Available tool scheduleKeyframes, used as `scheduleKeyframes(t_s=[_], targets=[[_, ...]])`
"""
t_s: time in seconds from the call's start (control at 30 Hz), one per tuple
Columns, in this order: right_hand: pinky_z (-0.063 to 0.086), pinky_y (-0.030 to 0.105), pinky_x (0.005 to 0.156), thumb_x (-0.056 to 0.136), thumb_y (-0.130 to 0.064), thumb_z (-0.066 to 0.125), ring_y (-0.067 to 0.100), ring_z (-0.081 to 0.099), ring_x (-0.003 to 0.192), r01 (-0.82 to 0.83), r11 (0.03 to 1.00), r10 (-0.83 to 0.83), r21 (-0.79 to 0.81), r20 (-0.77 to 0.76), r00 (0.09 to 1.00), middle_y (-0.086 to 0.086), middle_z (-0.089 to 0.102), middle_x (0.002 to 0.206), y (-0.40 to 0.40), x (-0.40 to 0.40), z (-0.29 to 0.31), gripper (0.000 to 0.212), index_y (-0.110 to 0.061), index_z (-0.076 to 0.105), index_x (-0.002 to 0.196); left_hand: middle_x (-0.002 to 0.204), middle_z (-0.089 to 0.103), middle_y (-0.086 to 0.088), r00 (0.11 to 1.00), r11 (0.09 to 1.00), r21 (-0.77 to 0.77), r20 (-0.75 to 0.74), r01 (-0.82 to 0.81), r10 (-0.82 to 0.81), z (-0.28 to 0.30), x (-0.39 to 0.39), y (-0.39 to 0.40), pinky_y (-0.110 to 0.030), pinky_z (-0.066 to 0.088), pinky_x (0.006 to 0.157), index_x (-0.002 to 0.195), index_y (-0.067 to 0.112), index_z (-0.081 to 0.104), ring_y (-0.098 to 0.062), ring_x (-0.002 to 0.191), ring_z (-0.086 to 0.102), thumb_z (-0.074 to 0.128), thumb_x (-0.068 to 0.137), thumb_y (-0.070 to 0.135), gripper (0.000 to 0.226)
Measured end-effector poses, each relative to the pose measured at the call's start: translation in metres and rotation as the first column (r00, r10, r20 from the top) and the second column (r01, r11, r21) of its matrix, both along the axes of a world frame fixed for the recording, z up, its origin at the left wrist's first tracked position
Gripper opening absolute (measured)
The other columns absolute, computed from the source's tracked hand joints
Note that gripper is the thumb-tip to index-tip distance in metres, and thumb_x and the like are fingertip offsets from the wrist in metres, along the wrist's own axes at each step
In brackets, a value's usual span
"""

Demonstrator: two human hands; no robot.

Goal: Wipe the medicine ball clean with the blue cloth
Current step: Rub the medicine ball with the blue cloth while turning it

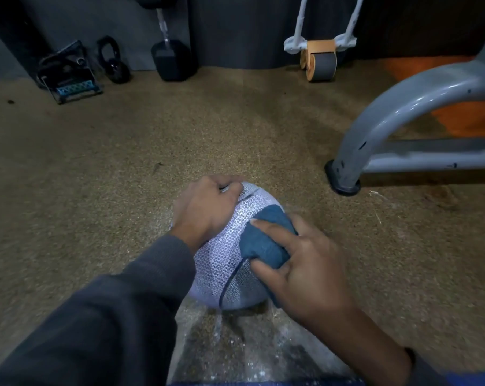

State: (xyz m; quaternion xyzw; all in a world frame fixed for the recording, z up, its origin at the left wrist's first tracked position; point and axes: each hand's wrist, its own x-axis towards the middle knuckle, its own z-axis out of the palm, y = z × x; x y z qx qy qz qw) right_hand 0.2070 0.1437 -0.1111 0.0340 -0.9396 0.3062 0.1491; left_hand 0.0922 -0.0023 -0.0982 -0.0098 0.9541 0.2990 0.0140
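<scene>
Right hand (305, 263) presses blue cloth (263, 243) onto medicine ball (227, 254); left hand (207, 207) grips it.

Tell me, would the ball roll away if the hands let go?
Probably a little: the ball is round and sits on flat floor. The left hand seems to steady it while the right hand rubs with the cloth. Its bumpy skin likely slows rolling.

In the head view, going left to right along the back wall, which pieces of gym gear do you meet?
Black wire rack with a blue strip → black kettlebell → black dumbbell stood on end → ab roller wheel with white handles.
</scene>
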Motion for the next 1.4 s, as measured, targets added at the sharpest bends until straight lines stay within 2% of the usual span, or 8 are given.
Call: scheduleKeyframes(t_s=[0.17, 0.37, 0.5, 0.63, 0.77, 1.0, 1.17, 1.4], targets=[[0.054, 0.038, 0.081, 0.07, -0.059, 0.051, 0.022, 0.065, 0.095, 0.1, 0.993, -0.099, -0.057, 0.029, 0.995, -0.004, 0.066, 0.111, 0.016, -0.013, -0.004, 0.057, -0.039, 0.068, 0.121, 0.132, 0.06, 0.024, 1.0, 1.0, -0.001, -0.014, 0.006, -0.006, -0.003, 0.0, -0.002, -0.028, 0.038, 0.085, 0.117, 0.05, 0.066, -0.013, 0.118, 0.058, 0.045, 0.094, 0.051, 0.031], [0.057, 0.039, 0.067, 0.067, -0.057, 0.053, 0.029, 0.066, 0.087, 0.025, 0.987, -0.013, 0.162, -0.075, 0.997, 0.004, 0.067, 0.106, -0.006, 0.008, -0.004, 0.057, -0.034, 0.071, 0.115, 0.131, 0.062, 0.019, 0.999, 0.999, -0.012, -0.018, -0.047, 0.047, -0.001, 0.004, 0.006, -0.042, 0.042, 0.104, 0.117, 0.049, 0.066, -0.018, 0.118, 0.058, 0.045, 0.091, 0.054, 0.033], [0.055, 0.041, 0.077, 0.07, -0.059, 0.051, 0.029, 0.065, 0.095, 0.083, 0.992, -0.082, 0.09, -0.018, 0.997, 0.004, 0.067, 0.111, 0.01, -0.004, -0.004, 0.057, -0.035, 0.07, 0.119, 0.13, 0.063, 0.017, 0.999, 0.999, 0.012, -0.013, -0.042, 0.042, -0.001, 0.006, 0.004, -0.045, 0.041, 0.105, 0.119, 0.047, 0.065, -0.017, 0.116, 0.059, 0.045, 0.092, 0.055, 0.034], [0.055, 0.042, 0.074, 0.07, -0.06, 0.05, 0.03, 0.064, 0.094, 0.087, 0.98, -0.084, 0.181, -0.022, 0.996, 0.005, 0.066, 0.11, 0.01, 0.0, -0.003, 0.058, -0.034, 0.07, 0.118, 0.122, 0.068, 0.014, 0.998, 0.998, -0.005, -0.027, -0.062, 0.062, -0.001, 0.008, 0.007, -0.032, 0.043, 0.094, 0.121, 0.044, 0.066, -0.012, 0.099, 0.059, 0.045, 0.093, 0.052, 0.036], [0.057, 0.041, 0.064, 0.067, -0.058, 0.053, 0.029, 0.066, 0.086, 0.016, 0.985, -0.007, 0.171, -0.049, 0.999, 0.003, 0.067, 0.104, -0.002, 0.009, -0.002, 0.056, -0.034, 0.072, 0.113, 0.131, 0.062, 0.019, 0.998, 0.998, -0.002, -0.006, -0.057, 0.057, 0.002, 0.008, 0.005, -0.032, 0.039, 0.093, 0.122, 0.043, 0.066, -0.014, 0.113, 0.058, 0.046, 0.095, 0.052, 0.035], [0.055, 0.039, 0.077, 0.07, -0.06, 0.05, 0.026, 0.064, 0.093, 0.095, 0.993, -0.096, 0.069, 0.025, 0.995, 0.001, 0.066, 0.109, 0.009, -0.006, 0.002, 0.059, -0.037, 0.069, 0.121, 0.116, 0.069, 0.016, 0.999, 0.998, -0.021, -0.006, -0.052, 0.052, 0.003, 0.008, 0.009, -0.025, 0.035, 0.078, 0.122, 0.042, 0.066, -0.002, 0.077, 0.051, 0.046, 0.095, 0.051, 0.034], [0.057, 0.038, 0.068, 0.067, -0.058, 0.052, 0.026, 0.066, 0.085, 0.002, 0.991, -0.001, 0.134, -0.01, 1.0, -0.001, 0.068, 0.103, 0.0, 0.003, 0.004, 0.055, -0.036, 0.072, 0.114, 0.126, 0.066, 0.015, 0.998, 0.998, -0.025, 0.005, -0.06, 0.06, 0.003, 0.007, 0.009, -0.03, 0.04, 0.09, 0.12, 0.045, 0.066, -0.016, 0.112, 0.061, 0.046, 0.094, 0.052, 0.034], [0.053, 0.038, 0.076, 0.069, -0.059, 0.049, 0.025, 0.064, 0.09, 0.054, 0.993, -0.058, 0.106, 0.034, 0.998, 0.0, 0.067, 0.103, 0.009, -0.012, 0.01, 0.058, -0.037, 0.069, 0.119, 0.124, 0.066, 0.018, 0.999, 0.998, -0.029, -0.025, -0.048, 0.047, 0.003, 0.011, 0.011, -0.029, 0.039, 0.088, 0.119, 0.045, 0.067, -0.013, 0.104, 0.061, 0.047, 0.094, 0.051, 0.032]])
